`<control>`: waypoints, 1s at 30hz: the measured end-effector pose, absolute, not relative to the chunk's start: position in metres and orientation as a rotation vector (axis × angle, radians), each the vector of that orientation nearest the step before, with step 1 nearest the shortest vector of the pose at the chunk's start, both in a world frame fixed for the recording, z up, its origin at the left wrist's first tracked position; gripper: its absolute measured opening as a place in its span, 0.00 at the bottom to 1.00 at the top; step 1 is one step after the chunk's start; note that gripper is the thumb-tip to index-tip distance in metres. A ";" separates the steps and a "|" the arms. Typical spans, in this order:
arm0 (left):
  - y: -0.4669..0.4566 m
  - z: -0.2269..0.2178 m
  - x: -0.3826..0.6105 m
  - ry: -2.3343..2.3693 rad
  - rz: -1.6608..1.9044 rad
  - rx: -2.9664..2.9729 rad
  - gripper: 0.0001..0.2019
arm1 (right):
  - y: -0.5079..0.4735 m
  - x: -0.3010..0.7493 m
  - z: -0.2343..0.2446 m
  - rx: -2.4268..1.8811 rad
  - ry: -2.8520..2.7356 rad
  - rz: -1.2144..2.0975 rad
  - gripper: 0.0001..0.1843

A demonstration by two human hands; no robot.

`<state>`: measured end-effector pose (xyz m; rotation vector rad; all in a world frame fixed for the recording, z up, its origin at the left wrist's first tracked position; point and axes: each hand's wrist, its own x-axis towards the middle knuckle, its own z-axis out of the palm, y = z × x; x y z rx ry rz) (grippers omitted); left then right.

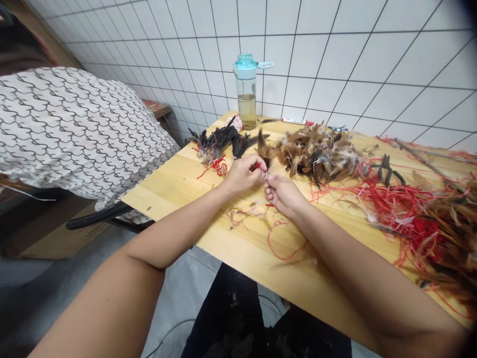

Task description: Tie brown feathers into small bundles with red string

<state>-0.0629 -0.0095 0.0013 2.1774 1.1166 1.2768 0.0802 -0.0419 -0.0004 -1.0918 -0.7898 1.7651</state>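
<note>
Above the wooden table, my left hand [242, 175] is closed in a pinch on a small brown feather bunch [263, 148], whose dark tips point up. Close beside it on the right, my right hand [283, 194] pinches the pale quill end of the same bunch; a bit of red string shows at its fingers. A looped red string [271, 242] lies on the table below my right hand. To the left are bundles of black feathers [219, 138] with red string. A large pile of brown feathers [316, 151] lies to the right of my hands.
A water bottle [246, 94] stands by the tiled wall [316, 54], near a red-and-white marker [297, 121]. Pliers [387, 171] and tangled red strings [402, 201] lie right, with more brown feathers [456, 233]. Patterned cloth [74, 129] hangs left of the table [164, 191].
</note>
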 end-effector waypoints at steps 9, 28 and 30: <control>-0.010 -0.002 -0.066 1.090 1.042 2.243 0.07 | -0.030 0.106 -0.004 -1.229 -1.553 0.600 0.03; -0.011 -0.005 -0.063 0.948 1.035 2.245 0.05 | -0.023 0.105 -0.013 -1.243 -1.611 0.972 0.02; -0.011 -0.006 -0.063 0.928 1.002 2.163 0.05 | -0.022 0.106 -0.014 -1.249 -1.627 0.961 0.03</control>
